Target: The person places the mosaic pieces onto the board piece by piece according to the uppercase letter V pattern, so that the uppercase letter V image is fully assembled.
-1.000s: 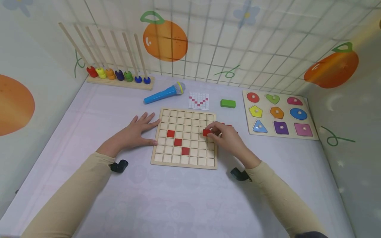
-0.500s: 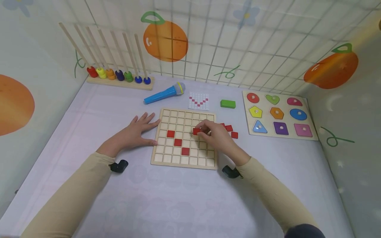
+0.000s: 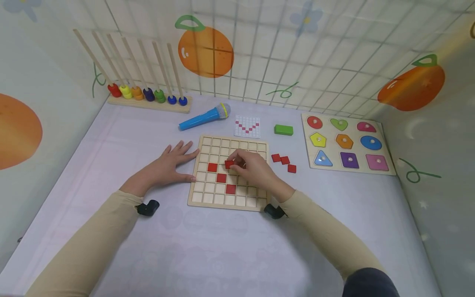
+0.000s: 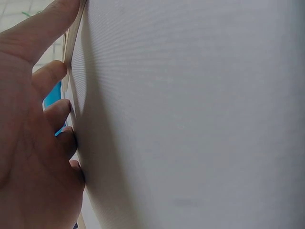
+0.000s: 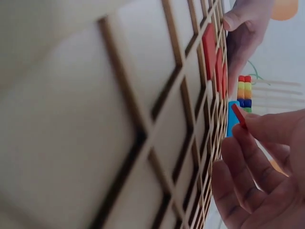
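A square wooden grid board [image 3: 199,197] lies on the table, with three red square tiles set in its cells on a diagonal, the lowest tile [image 3: 231,189] nearest the person. My right hand [image 3: 256,171] pinches another red tile [image 3: 229,164] between thumb and fingertips, over the middle of the board. The right wrist view shows that pinched tile [image 5: 239,115] tilted and raised off the grid. With fingers spread, my left hand [image 3: 167,165] rests flat on the table, thumb and index fingertip at the board's left edge; in the left wrist view its fingers [image 4: 57,112] reach the tabletop.
Three loose red tiles [image 3: 284,160] lie right of the board. Behind it are a pattern card [image 3: 247,126], a green block [image 3: 283,130] and a blue toy microphone [image 3: 202,119]. A peg stacker [image 3: 148,104] stands back left, a shape puzzle [image 3: 349,142] at right.
My right hand has carried the pinched red tile leftward across the board, from its right side to the middle, uncovering the loose tiles. The left hand stays in place.
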A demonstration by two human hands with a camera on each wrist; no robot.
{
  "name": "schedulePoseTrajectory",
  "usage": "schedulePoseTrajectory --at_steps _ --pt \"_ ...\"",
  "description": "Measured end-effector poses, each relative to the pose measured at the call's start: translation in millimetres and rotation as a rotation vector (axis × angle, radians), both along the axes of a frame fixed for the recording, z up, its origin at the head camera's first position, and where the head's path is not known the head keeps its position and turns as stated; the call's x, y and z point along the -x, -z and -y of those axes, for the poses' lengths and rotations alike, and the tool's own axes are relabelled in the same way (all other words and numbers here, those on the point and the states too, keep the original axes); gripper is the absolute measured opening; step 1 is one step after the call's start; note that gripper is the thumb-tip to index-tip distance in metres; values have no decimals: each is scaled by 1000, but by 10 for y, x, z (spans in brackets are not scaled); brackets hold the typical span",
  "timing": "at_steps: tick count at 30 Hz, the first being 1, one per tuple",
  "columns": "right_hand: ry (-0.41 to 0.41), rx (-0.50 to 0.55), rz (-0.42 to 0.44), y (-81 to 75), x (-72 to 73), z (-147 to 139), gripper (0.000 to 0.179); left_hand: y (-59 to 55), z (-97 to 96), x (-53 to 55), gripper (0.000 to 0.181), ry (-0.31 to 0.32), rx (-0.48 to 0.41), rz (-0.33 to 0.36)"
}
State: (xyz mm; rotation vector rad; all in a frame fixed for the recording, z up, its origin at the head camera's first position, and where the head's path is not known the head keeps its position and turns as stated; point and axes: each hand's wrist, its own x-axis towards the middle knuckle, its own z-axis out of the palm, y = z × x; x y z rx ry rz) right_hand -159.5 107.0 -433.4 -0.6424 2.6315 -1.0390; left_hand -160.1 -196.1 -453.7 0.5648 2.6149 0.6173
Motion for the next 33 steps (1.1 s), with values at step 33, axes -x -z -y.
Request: schedulePoseTrajectory --at_steps 33 --pt "-33 -118 1 -22 221 622 21 22 20 17 99 11 -2 1"
